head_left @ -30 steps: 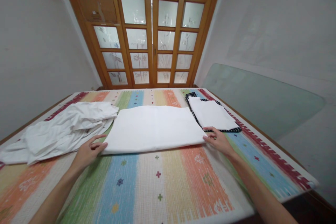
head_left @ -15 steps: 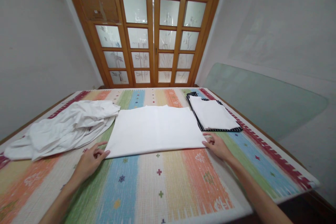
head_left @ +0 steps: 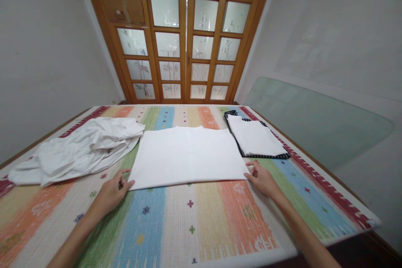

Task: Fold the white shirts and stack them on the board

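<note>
A white garment [head_left: 188,157], folded into a wide flat rectangle, lies in the middle of the patterned bedspread. At its near left corner my left hand [head_left: 114,188] has the cloth between thumb and fingers. My right hand [head_left: 260,178] pinches the near right corner in the same way, with its thumb on the edge. The near edge between both hands is fairly straight; the far edge is slightly uneven.
A rumpled heap of white cloth [head_left: 84,146] lies on the left. At the right, a folded white garment [head_left: 256,136] rests on black striped cloth [head_left: 265,156]. The striped bedspread [head_left: 220,226] covers the bed. Behind stand wooden glazed doors [head_left: 187,42].
The near edge of the garment sits slightly lower at the right corner, with my right hand still on it. Otherwise the view has only shifted a little.
</note>
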`<state>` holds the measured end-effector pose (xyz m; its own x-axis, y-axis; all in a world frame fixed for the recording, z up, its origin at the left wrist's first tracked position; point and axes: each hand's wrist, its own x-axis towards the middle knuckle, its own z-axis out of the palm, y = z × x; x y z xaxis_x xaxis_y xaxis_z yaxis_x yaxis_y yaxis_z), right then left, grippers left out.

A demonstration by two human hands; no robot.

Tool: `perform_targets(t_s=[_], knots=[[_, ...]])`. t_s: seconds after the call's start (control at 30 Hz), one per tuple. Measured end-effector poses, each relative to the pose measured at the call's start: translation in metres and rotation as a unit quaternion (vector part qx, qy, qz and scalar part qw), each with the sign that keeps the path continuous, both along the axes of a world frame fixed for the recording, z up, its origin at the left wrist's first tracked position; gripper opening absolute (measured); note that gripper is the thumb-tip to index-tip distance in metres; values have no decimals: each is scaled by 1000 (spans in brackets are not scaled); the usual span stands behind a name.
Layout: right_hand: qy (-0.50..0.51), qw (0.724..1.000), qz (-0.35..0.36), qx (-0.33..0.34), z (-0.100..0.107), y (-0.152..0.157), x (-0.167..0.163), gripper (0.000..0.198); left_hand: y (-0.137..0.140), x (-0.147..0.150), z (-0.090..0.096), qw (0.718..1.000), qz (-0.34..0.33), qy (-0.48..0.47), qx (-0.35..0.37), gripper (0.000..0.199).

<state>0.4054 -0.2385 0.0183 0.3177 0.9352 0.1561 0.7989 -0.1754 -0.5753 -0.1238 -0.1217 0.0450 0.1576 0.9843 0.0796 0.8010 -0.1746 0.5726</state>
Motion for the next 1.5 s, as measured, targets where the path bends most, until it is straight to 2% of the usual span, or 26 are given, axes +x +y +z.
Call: perform_targets(t_s=[0.1, 0.2, 0.27, 0.37, 0.53, 0.6, 0.67, 0.77, 0.87, 1.03, 1.2, 1.37, 1.5], knots=[[-70, 997, -18, 21, -2, 0, 0, 30, 4, 0, 2, 999, 0, 30, 15, 43], [-146, 987, 4, 65, 2, 7, -7, 33, 12, 11, 9, 994, -21, 47, 92, 38], [-161, 982, 48, 88, 5, 18, -19, 32, 18, 32, 15, 989, -55, 40, 134, 35], [-131, 974, 140, 120, 10, 45, -47, 27, 22, 82, 18, 979, -136, 37, 147, 33], [-103, 953, 259, 116, 15, 110, -96, 33, 16, 171, -5, 937, -299, 54, 170, 45], [-99, 946, 293, 93, 17, 138, -112, 38, 10, 193, -19, 923, -331, 85, 176, 50], [-98, 940, 319, 69, 18, 164, -128, 43, 4, 205, -32, 919, -328, 116, 186, 54], [-112, 933, 341, 33, 15, 196, -149, 49, -4, 209, -43, 916, -312, 141, 211, 57], [-143, 928, 343, -15, 10, 220, -163, 53, -7, 206, -46, 912, -307, 159, 221, 57], [-182, 940, 282, -54, 5, 247, -166, 53, -7, 204, -46, 909, -305, 171, 229, 55], [-183, 947, 246, -94, 13, 264, -161, 55, -8, 201, -45, 902, -312, 178, 238, 50], [-183, 952, 193, -154, 29, 272, -154, 73, -9, 186, -39, 910, -308, 204, 191, 51], [-167, 956, 167, -177, 36, 270, -139, 91, -7, 159, -33, 922, -281, 230, 131, 54]])
